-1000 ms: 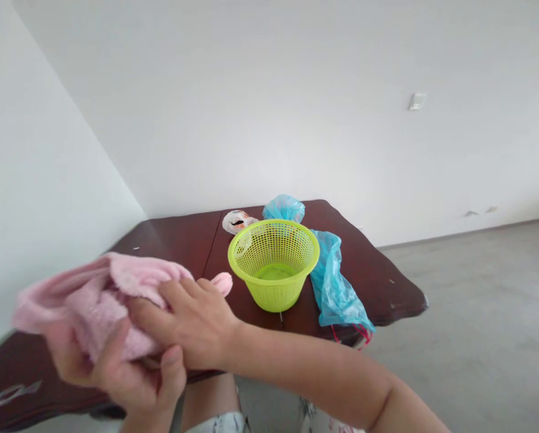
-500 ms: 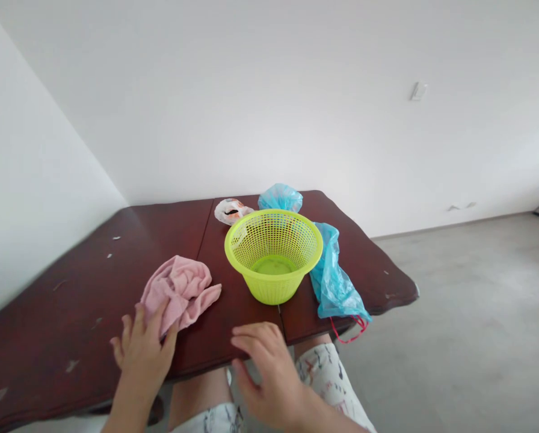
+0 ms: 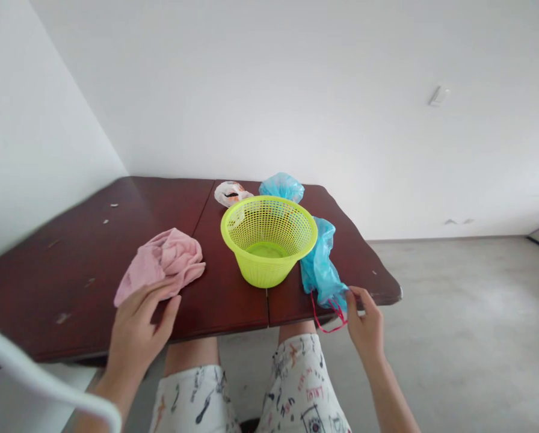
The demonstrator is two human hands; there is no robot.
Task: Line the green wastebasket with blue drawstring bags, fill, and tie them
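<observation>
A crumpled pink cloth lies on the left part of the table. My left hand rests on its near edge, fingers stretched out and thumb apart. At the right, a blue plastic bag with a red drawstring lies flattened near the table's front edge. My right hand pinches the bag's near right corner between thumb and fingers. Between the hands stands a yellow-green plastic basket, upright, with nothing visible inside it.
A dark red wooden table reaches back to a white wall. Behind the basket sit a white plastic bag with orange print and a bunched blue bag. A blurred white cord crosses the lower left foreground.
My right hand has moved right, from in front of the basket to the blue bag, and grips its corner. My left hand stays at the pink cloth, which has shifted slightly. The view has tilted.
</observation>
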